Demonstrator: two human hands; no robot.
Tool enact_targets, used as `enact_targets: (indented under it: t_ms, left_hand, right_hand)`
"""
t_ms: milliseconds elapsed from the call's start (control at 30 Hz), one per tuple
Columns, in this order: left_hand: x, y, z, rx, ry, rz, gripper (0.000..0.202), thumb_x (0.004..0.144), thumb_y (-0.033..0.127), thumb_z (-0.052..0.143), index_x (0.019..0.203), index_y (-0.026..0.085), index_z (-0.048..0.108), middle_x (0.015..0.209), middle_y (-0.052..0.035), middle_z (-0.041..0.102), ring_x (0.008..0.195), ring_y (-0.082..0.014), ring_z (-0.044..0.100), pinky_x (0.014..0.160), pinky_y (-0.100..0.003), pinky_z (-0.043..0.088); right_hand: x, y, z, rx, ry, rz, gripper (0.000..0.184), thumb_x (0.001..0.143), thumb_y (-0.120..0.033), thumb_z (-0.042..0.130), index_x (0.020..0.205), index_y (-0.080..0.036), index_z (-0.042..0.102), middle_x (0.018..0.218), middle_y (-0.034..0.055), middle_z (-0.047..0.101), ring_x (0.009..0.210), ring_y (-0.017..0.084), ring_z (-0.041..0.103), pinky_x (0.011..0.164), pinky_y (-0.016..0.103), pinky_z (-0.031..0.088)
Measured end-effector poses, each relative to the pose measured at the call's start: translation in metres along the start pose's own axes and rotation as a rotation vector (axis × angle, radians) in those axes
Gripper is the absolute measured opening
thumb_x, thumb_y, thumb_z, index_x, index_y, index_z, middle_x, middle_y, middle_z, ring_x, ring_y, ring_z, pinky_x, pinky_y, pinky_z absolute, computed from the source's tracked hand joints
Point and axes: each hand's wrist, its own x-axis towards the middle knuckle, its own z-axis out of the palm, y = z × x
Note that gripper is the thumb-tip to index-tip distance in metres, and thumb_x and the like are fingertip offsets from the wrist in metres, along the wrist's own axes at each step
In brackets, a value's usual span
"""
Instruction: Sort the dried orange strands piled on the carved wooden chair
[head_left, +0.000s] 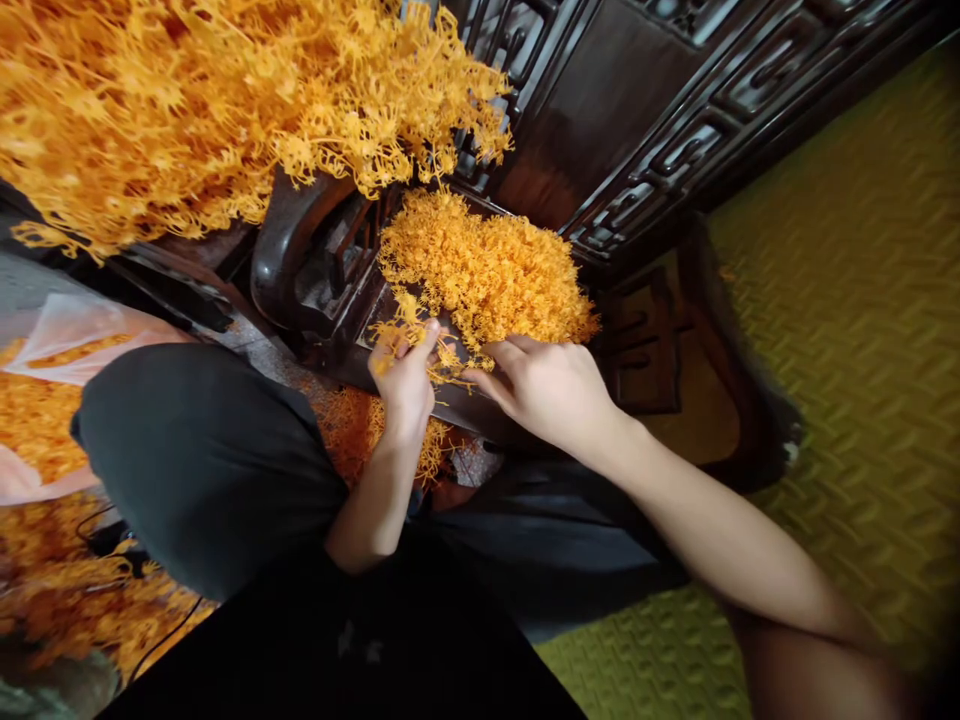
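Note:
Thin orange plastic flower pieces [407,310], spiky and branching, are gripped in my left hand [405,385], with its thumb pressed on top. To the right, my right hand [551,390] has its fingers curled and pinched at orange strands between the two hands; its fingertips are partly hidden. Just beyond both hands, a rounded pile of small orange plastic flowers [495,265] lies on the dark wooden seat [480,408]. The right hand's knuckles are close to the near edge of that pile.
A large heap of longer orange flower pieces [187,110] stands at upper left, beside a curved wooden armrest [289,255]. A carved dark chair back [600,110] rises behind. A pinkish plastic bag [82,335] with orange pieces sits at left. Yellow-green textured matting [847,300] is at right.

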Motion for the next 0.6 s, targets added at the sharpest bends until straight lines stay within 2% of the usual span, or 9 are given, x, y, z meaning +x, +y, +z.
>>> enact_targets:
  t_ms: [67,100,200,267,367,533,600]
  left_hand:
    - [-0.007,-0.001,0.002,0.015,-0.048,-0.048,0.035,0.064,0.024,0.094,0.089,0.017,0.069,0.087,-0.0027,0.075,0.077,-0.0162,0.075,0.066,-0.027,0.060]
    - [-0.010,-0.001,0.003,0.023,-0.070,-0.066,0.034,0.065,0.024,0.093,0.089,0.017,0.070,0.088,-0.0034,0.076,0.079,-0.0165,0.075,0.067,-0.027,0.060]
    - [-0.017,0.000,0.004,0.059,-0.151,-0.077,0.032,0.067,0.026,0.093,0.088,0.015,0.071,0.089,-0.0055,0.077,0.083,-0.0179,0.076,0.069,-0.027,0.061]
    - [-0.017,0.003,0.002,0.094,-0.252,-0.095,0.031,0.068,0.029,0.093,0.087,0.015,0.073,0.091,-0.0073,0.078,0.084,-0.0188,0.076,0.068,-0.027,0.062]
    - [-0.015,0.005,-0.001,0.169,-0.347,-0.101,0.031,0.065,0.030,0.094,0.084,0.015,0.076,0.091,-0.0084,0.079,0.080,-0.0190,0.076,0.065,-0.029,0.064]
    - [-0.008,-0.002,-0.007,0.313,-0.256,0.147,0.021,0.066,0.020,0.091,0.080,0.015,0.076,0.077,-0.0032,0.075,0.070,-0.0156,0.073,0.063,-0.028,0.064]
    - [-0.003,-0.002,-0.008,0.286,-0.174,0.172,0.018,0.068,0.017,0.088,0.079,0.016,0.074,0.077,-0.0014,0.074,0.067,-0.0133,0.071,0.063,-0.026,0.063]
  right_hand:
    - [0.004,0.002,0.004,0.004,0.021,-0.007,0.055,0.104,-0.063,0.043,0.108,-0.015,0.070,0.093,0.0107,0.073,0.069,0.021,0.065,0.059,0.032,0.013]
    - [0.005,0.002,0.005,0.000,0.020,-0.022,0.056,0.103,-0.063,0.044,0.109,-0.014,0.069,0.095,0.0113,0.073,0.069,0.021,0.065,0.058,0.032,0.013]
    - [0.009,0.004,0.007,-0.007,0.010,-0.037,0.048,0.108,-0.051,0.038,0.109,-0.015,0.070,0.097,0.0109,0.073,0.070,0.020,0.065,0.058,0.032,0.012]
    - [0.011,0.007,0.007,0.009,0.021,-0.031,0.044,0.109,-0.042,0.035,0.110,-0.016,0.070,0.097,0.0095,0.073,0.069,0.019,0.065,0.058,0.033,0.013]
    - [0.012,0.011,0.009,0.035,0.057,-0.031,0.041,0.109,-0.037,0.035,0.109,-0.016,0.071,0.095,0.0086,0.073,0.068,0.019,0.064,0.058,0.033,0.013]
    - [0.001,0.010,0.001,0.014,0.099,-0.052,0.031,0.102,-0.026,0.043,0.093,-0.015,0.071,0.084,0.0076,0.071,0.058,0.016,0.056,0.055,0.033,0.016]
    - [-0.012,0.016,-0.011,0.037,0.231,-0.033,0.028,0.098,-0.024,0.046,0.087,-0.015,0.070,0.076,0.0078,0.068,0.056,0.016,0.053,0.054,0.033,0.020]
